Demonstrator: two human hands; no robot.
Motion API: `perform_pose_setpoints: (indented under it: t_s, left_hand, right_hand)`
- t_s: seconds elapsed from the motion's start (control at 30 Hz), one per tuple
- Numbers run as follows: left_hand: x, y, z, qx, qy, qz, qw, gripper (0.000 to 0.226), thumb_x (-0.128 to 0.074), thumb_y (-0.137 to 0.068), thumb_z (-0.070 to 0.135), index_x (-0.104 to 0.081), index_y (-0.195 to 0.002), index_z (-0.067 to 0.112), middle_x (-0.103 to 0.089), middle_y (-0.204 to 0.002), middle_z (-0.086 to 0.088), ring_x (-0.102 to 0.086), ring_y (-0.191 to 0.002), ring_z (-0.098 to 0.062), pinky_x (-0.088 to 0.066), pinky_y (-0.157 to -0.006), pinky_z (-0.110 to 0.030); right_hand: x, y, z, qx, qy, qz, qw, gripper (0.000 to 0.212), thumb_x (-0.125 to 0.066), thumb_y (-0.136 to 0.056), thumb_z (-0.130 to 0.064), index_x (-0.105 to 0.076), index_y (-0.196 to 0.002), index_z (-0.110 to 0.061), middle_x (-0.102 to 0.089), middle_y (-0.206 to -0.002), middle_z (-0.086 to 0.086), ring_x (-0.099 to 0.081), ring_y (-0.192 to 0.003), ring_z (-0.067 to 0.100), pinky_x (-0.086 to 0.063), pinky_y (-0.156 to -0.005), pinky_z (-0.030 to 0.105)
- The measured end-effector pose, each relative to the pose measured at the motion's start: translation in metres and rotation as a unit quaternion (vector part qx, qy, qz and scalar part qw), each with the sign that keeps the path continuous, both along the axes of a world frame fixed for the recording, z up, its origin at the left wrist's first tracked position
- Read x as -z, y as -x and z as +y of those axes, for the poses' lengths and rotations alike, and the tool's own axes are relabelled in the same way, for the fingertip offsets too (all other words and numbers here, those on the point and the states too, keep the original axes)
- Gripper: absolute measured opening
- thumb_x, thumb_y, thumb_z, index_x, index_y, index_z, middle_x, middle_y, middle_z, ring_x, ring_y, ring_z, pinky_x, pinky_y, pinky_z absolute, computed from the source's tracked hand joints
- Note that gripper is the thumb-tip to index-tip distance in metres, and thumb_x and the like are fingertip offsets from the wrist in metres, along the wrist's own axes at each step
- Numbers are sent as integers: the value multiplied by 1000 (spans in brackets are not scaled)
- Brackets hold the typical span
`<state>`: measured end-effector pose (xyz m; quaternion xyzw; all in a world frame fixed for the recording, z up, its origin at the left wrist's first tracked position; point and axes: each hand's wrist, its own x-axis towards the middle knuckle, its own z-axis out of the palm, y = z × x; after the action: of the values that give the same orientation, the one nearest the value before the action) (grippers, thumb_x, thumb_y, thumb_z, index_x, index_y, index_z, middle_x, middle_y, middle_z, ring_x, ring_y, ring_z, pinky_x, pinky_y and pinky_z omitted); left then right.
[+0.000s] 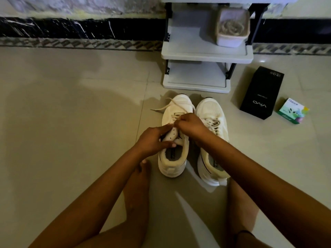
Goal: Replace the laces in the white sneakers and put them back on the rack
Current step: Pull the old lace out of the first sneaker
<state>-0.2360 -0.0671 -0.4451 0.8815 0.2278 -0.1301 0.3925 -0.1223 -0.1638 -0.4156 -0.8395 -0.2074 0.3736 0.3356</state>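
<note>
left hand (154, 138), fingers curled, holds the white sneaker (174, 169) by its eyelet flap; right hand (191, 125) fingers pinch the lace (161, 108). i'd ease it through gently.

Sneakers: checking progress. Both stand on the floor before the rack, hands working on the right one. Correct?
No: the head view shows left hand and right hand at the lace of the left sneaker, not the right sneaker. The floor and rack part holds.

The beige tiled floor (71, 122) carries two white sneakers (211, 108) side by side, toes toward a white rack (206, 55) just beyond. To their right lie a black box (261, 93) and a small green box (292, 110). A pale container (231, 38) sits on the rack's shelf.
</note>
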Motion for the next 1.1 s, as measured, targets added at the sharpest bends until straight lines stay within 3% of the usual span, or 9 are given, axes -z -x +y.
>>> perform_pose_setpoints:
  t_s: [0.1,0.23,0.4,0.47,0.57,0.7,0.8,0.87,1.1]
  left_hand:
    - [-1,-2,-2,7,-18,1,1000,81,-66,-66,56,-47,-137,23,-64,-121,-9,-60,-109,-26,-49,-92,-43]
    - [1,-3,-3,10,-36,4,999,76,-70,-76,51,-44,-139,20,-60,-127,-9,-58,-112,-25,-48,-93,-40]
    - [5,-4,-4,12,-59,12,998,71,-68,-80,46,-41,-141,24,-61,-127,-7,-59,-112,-24,-49,-91,-39]
    - [6,-4,-6,6,-61,11,998,64,-68,-81,44,-46,-137,24,-64,-121,-7,-60,-108,-25,-50,-89,-39]
    - [8,-4,-5,-7,-57,9,998,66,-69,-80,44,-45,-138,23,-64,-122,-7,-60,-109,-24,-49,-90,-40]
    - [10,-3,-4,-4,-75,8,997,70,-69,-78,47,-42,-140,26,-62,-125,-5,-59,-111,-23,-48,-89,-35]
    - [7,-3,-6,-10,-71,-14,997,62,-70,-78,45,-49,-134,28,-66,-116,-4,-61,-104,-22,-50,-83,-34]
    - [7,-2,-6,-7,-69,-19,997,63,-70,-78,45,-48,-135,29,-66,-117,-4,-61,-105,-23,-49,-84,-34]
    - [7,-2,-7,-17,-55,-17,998,69,-70,-79,42,-43,-140,24,-61,-127,-6,-58,-114,-25,-49,-92,-37]
  right_hand:
    - [4,-1,-5,-79,44,-74,993,10,-63,-82,-23,-65,-88,-15,-59,-110,15,-51,-111,30,-44,-94,40]
    - [-6,-5,-17,-223,137,-360,896,38,-58,-84,-39,-62,-116,-19,-51,-122,9,-41,-117,28,-37,-90,36]
    - [-6,3,-9,-270,95,-517,807,20,-68,-71,-27,-74,-83,-13,-64,-96,6,-56,-94,26,-43,-77,35]
    - [-5,3,-6,-278,81,-445,848,23,-60,-81,-27,-71,-93,-10,-60,-105,7,-50,-103,26,-39,-82,36]
    - [-5,-1,-7,-121,1,-159,980,14,-58,-87,-18,-67,-83,-8,-59,-91,7,-55,-92,24,-42,-75,31]
    - [-3,-2,-13,50,-93,123,987,19,-64,-88,-20,-66,-102,-7,-63,-100,5,-59,-100,18,-47,-86,30]
    - [-2,-7,-15,-84,11,-65,994,48,-69,-82,-33,-55,-126,-19,-54,-116,-1,-51,-110,15,-42,-86,27]
    - [-3,-5,-18,-184,97,-235,949,49,-65,-82,-40,-54,-128,-27,-50,-125,5,-45,-116,23,-40,-90,34]
    - [-2,8,-17,-262,116,-496,820,31,-76,-65,-34,-73,-90,-15,-63,-98,8,-55,-97,28,-43,-81,37]
